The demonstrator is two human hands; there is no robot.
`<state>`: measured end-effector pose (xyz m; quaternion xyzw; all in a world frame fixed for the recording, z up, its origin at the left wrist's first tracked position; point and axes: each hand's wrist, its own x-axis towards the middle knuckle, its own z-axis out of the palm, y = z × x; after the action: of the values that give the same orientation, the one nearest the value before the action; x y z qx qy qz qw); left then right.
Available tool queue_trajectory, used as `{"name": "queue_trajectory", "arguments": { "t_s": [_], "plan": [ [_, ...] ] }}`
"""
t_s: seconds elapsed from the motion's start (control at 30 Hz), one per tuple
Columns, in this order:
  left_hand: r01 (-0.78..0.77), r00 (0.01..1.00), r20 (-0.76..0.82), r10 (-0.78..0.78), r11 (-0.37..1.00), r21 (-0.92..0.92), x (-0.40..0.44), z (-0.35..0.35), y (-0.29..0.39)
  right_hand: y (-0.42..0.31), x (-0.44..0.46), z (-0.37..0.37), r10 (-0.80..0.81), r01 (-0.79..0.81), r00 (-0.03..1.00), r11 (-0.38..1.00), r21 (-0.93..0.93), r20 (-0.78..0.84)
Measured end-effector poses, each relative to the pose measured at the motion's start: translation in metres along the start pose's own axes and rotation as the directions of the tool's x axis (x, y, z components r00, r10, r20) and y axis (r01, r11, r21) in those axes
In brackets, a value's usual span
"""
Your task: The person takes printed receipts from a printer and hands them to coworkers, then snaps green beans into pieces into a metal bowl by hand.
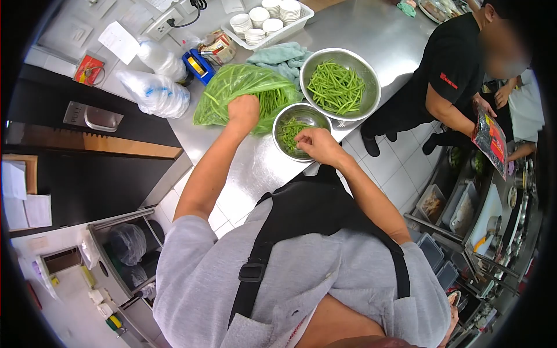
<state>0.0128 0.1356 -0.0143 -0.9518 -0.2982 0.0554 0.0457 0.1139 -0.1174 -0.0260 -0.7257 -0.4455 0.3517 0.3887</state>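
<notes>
Green beans (272,100) fill a thin green plastic bag (223,81) lying on the steel counter. My left hand (243,111) is curled closed at the bag's mouth, against the beans; whatever its fingers hold is hidden. Over the right side of a small steel bowl (318,118), my right hand (319,145) is bent with thumb and fingertips together. I cannot make out what is in that pinch. Short green bean pieces (288,129) lie in the small bowl. Behind it, a larger steel bowl (373,87) holds a heap of long green beans (336,87).
A teal cloth (281,58) lies behind the bag, near a blue tape dispenser (198,66). At the back stands a white basket (299,20) of stacked small white dishes. To the right, a co-worker (441,75) in black holds a dark package (491,139). The counter's front edge (293,174) is close to my body.
</notes>
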Motion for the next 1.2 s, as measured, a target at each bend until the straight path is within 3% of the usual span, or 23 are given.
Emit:
{"name": "queue_trajectory", "arguments": {
  "t_s": [0.07,0.27,0.37,0.57,0.67,0.77,0.87,0.9,0.97,1.07,1.13,1.2],
  "plan": [
    [0.109,0.993,-0.038,-0.113,0.989,-0.105,0.002,0.004,0.0,-0.002,-0.002,0.001,0.001,-0.001,1.0,1.0,-0.008,0.006],
    [0.011,0.996,-0.089,-0.013,1.0,-0.02,-0.023,-0.009,0.012,-0.004,-0.002,0.007,-0.026,0.026,0.999,1.0,0.003,0.026],
    [0.011,0.991,-0.132,-0.005,0.999,0.042,-0.016,0.016,0.008,-0.009,-0.003,0.007,-0.023,0.023,1.0,0.999,-0.024,0.022],
    [0.1,0.955,-0.266,-0.134,0.985,-0.137,0.001,0.024,0.001,-0.006,-0.003,0.009,-0.021,0.021,0.999,1.0,0.008,0.025],
    [0.119,0.958,-0.221,-0.182,0.955,-0.273,-0.001,0.001,-0.005,-0.012,-0.005,0.006,-0.007,0.007,1.0,1.0,-0.012,0.02],
    [-0.006,0.982,-0.171,-0.075,0.901,-0.433,-0.015,-0.031,-0.013,-0.007,-0.002,0.008,-0.008,0.007,1.0,1.0,0.007,0.017],
    [0.058,0.98,-0.094,-0.175,0.704,-0.708,-0.045,-0.063,-0.002,-0.003,0.004,0.008,0.002,-0.007,1.0,0.987,0.162,0.031],
    [-0.008,0.974,-0.152,-0.171,0.641,-0.768,-0.053,-0.058,0.004,-0.003,0.006,0.01,0.033,-0.044,0.999,0.949,0.311,0.039],
    [-0.147,0.947,-0.266,-0.18,0.494,-0.857,-0.068,-0.05,0.021,-0.009,0.01,0.009,0.092,-0.113,0.994,0.808,0.578,0.066],
    [-0.072,0.99,-0.114,-0.084,0.394,-0.916,-0.094,-0.055,0.044,-0.018,0.015,0.0,0.063,-0.055,0.998,0.543,0.838,0.025],
    [-0.058,0.997,-0.071,-0.03,0.303,-0.951,-0.099,-0.041,0.049,-0.019,0.022,-0.006,0.081,-0.015,0.996,0.452,0.892,-0.025],
    [-0.007,1.0,-0.007,0.001,0.167,-0.986,-0.101,-0.03,0.052,-0.017,0.027,-0.01,0.082,-0.031,0.997,0.474,0.88,-0.009]
  ]
}}
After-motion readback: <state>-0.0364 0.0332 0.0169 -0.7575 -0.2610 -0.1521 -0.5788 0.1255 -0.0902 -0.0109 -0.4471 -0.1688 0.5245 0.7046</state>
